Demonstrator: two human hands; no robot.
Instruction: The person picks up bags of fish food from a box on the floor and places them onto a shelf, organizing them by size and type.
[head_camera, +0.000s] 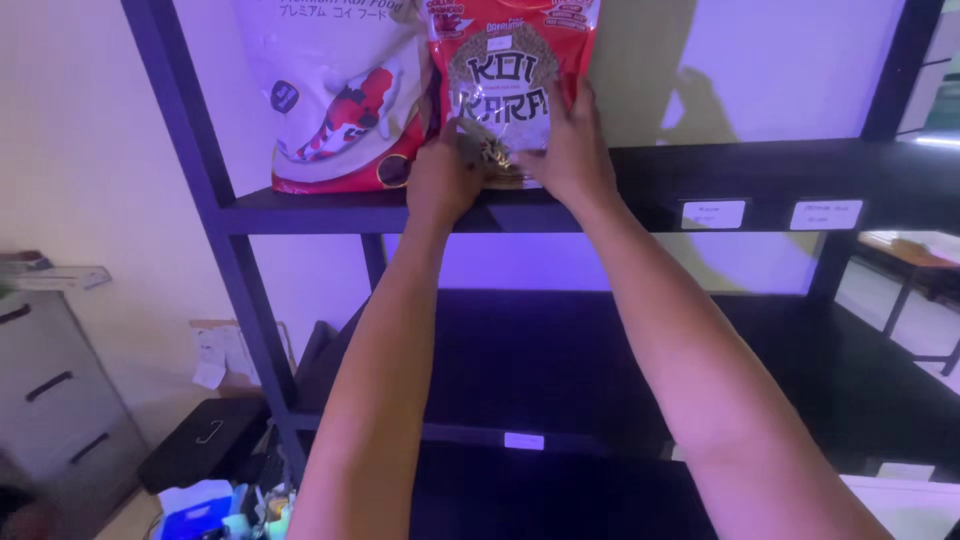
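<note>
Both arms reach up to the top shelf (700, 165) of a dark metal rack. The left hand (442, 180) and the right hand (572, 150) grasp a red bag (508, 60) with a clear window showing brown pellets. The bag stands upright on the shelf, its lower edge at the shelf's front lip. The left hand grips the bag's bottom left corner, fingers curled against the front. The right hand clasps the lower right side, thumb across the front and fingers spread up along the edge.

Just left of the red bag, touching or slightly overlapped by it, stands a larger white bag (335, 90) with a red and white fish picture. It too rests upright on the same shelf, against the pale wall behind.

To the right of the hands the shelf is bare, and two small white labels (713, 214) (826, 214) sit on its front edge, well apart from the bag. The right hand's shadow falls on the wall above that stretch.

Below, a second dark shelf (560, 360) runs under the arms, with another small label (524, 441) on its front edge. At the lower left, a grey cabinet (60, 400) with dark handles stands beside the rack, and a black case (205, 440) lies near the rack's foot. Some blue and white items (205, 510) show at the bottom edge; what they are cannot be told.
</note>
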